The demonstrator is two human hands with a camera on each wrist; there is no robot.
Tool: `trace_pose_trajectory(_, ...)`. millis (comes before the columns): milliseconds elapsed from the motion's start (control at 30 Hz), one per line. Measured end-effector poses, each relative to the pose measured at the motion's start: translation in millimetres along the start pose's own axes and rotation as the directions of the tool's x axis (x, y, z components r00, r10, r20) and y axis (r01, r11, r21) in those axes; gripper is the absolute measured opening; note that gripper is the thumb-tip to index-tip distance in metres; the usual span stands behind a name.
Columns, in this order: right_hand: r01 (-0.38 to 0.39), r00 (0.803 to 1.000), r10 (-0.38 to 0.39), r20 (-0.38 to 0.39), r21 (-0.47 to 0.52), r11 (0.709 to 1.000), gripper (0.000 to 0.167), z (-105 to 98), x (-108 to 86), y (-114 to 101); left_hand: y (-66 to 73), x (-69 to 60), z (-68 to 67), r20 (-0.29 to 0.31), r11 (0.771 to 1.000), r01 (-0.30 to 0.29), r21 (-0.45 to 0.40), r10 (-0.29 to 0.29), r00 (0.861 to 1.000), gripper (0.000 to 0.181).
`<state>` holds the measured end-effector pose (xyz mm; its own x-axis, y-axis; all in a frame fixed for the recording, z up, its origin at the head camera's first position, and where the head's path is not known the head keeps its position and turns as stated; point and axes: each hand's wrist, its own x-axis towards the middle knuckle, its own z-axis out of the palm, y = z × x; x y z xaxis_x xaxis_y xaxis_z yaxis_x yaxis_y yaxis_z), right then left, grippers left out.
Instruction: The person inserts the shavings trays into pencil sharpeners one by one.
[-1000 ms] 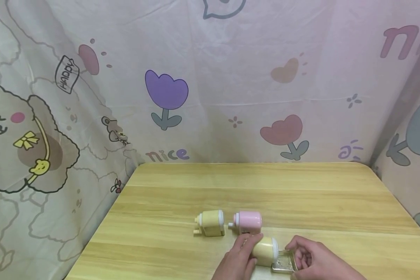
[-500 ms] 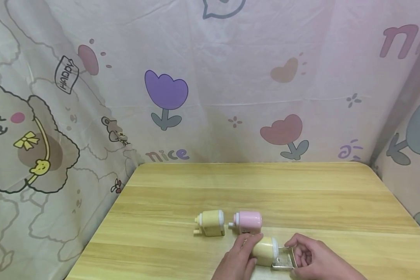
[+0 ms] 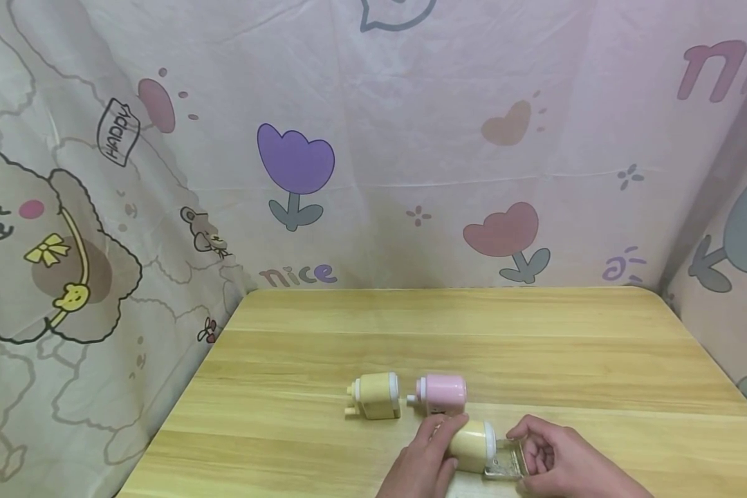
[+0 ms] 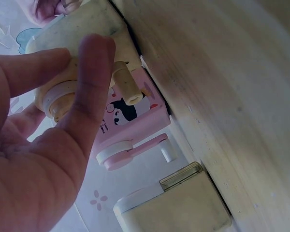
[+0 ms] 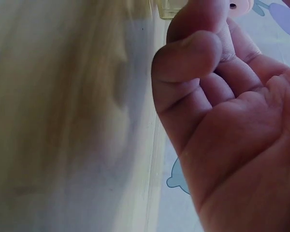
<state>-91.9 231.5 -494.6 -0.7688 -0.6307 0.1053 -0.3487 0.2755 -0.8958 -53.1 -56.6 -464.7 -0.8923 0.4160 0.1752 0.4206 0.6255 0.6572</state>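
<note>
My left hand [image 3: 420, 460] grips a pale yellow hand-crank pencil sharpener [image 3: 472, 446] from its crank side. In the left wrist view, the thumb and fingers reach round the sharpener's body and a yellow crank knob [image 4: 127, 83] sticks out beside a finger. To the right of the sharpener, my right hand [image 3: 560, 456] pinches the outer end of a clear shavings drawer [image 3: 504, 462], which sticks out from the sharpener's white-rimmed end. The right wrist view shows the fingers curled, with only a corner of the clear drawer [image 5: 170, 9] visible past them.
A pink crank sharpener [image 3: 445, 391] stands just behind the left hand; its panda picture shows in the left wrist view. Left of it is another yellow sharpener [image 3: 378, 396]. All are on a wood-grain table [image 3: 286, 360], with a patterned cloth [image 3: 398, 138] hanging behind and at the sides.
The outer part of the clear drawer has risen very slightly with the right fingers. The left hand and all the sharpeners stay where they were.
</note>
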Motion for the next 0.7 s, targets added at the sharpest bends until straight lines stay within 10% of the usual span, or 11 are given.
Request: trace_pose_trajectory(700, -0.032, 0.999, 0.032, -0.024, 0.012, 0.999, 0.046, 1.1, 2.2, -1.6, 0.0, 0.4, -0.1, 0.010, 1.000, 0.009, -0.014, -0.009, 1.000, 0.064)
